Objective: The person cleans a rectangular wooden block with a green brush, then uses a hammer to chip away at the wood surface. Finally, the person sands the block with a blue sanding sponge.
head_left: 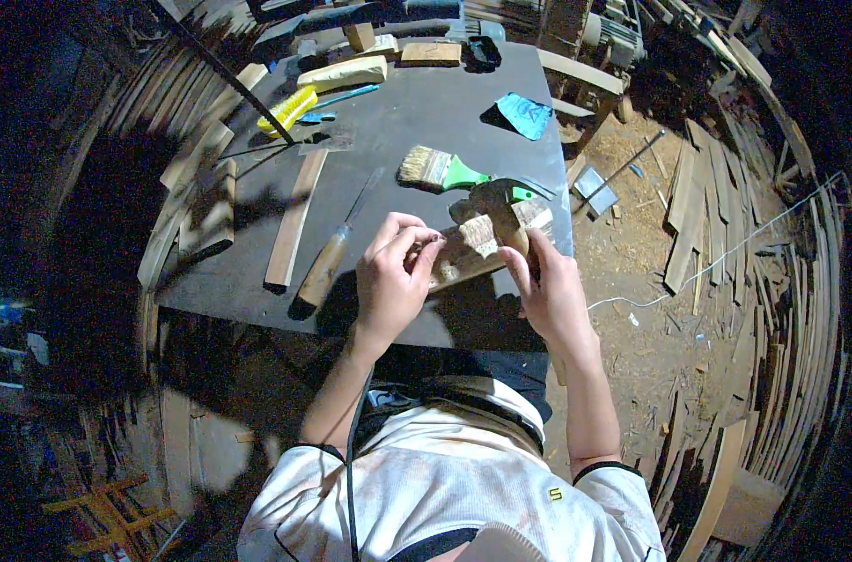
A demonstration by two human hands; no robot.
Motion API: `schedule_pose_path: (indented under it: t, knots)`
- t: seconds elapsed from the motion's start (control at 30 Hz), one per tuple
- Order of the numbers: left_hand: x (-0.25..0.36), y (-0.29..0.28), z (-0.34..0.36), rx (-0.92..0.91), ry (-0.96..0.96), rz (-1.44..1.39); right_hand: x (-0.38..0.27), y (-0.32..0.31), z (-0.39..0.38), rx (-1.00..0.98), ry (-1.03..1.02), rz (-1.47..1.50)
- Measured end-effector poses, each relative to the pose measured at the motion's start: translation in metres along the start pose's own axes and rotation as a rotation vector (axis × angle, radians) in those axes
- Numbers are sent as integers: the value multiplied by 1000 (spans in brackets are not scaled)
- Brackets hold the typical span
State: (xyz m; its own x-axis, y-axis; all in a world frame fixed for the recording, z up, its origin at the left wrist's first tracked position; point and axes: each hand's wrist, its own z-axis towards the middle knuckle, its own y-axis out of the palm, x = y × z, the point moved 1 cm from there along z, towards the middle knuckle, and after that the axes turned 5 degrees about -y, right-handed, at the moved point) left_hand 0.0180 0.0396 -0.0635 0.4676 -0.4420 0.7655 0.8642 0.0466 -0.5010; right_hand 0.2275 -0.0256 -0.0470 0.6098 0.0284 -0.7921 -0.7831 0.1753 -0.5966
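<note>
My left hand point(395, 269) is closed in a pinch at the near edge of the table; what sits between its fingertips is too small to name. Facing it, my right hand point(555, 286) pinches a brown curled sheet point(512, 217), perhaps sandpaper. A pale, rough-edged patch point(478, 234) shows between the hands. Beneath them lies a wooden piece point(468, 267), partly covered by my fingers. Just beyond is a wide paintbrush point(462, 172) with a green handle and pale bristles. Left of my left hand rests a chisel-like tool point(325, 270) with a wooden handle.
The dark tabletop point(379, 140) also carries a wood strip point(297, 220), a yellow brush point(288, 110), a blue sheet point(524, 114) and wood blocks point(431, 53) at the back. Planks point(702, 206) and sawdust cover the floor at right, where a white cord point(669, 298) runs.
</note>
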Motion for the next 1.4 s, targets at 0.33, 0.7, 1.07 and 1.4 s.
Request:
schedule_pose_path:
  t: [0.33,0.7,1.07,1.4]
  knots:
    - [0,0,1,0,16,4,1,1,1,5,-9,-13]
    - [-1,2,0,14,53,46,4,2,0,9,-14,0]
    - [0,1,-2,37,63,60,-8,-5,0,27,9,31]
    - [4,-2,-2,-11,1,-20,-29,-23,-25,49,-229,-14]
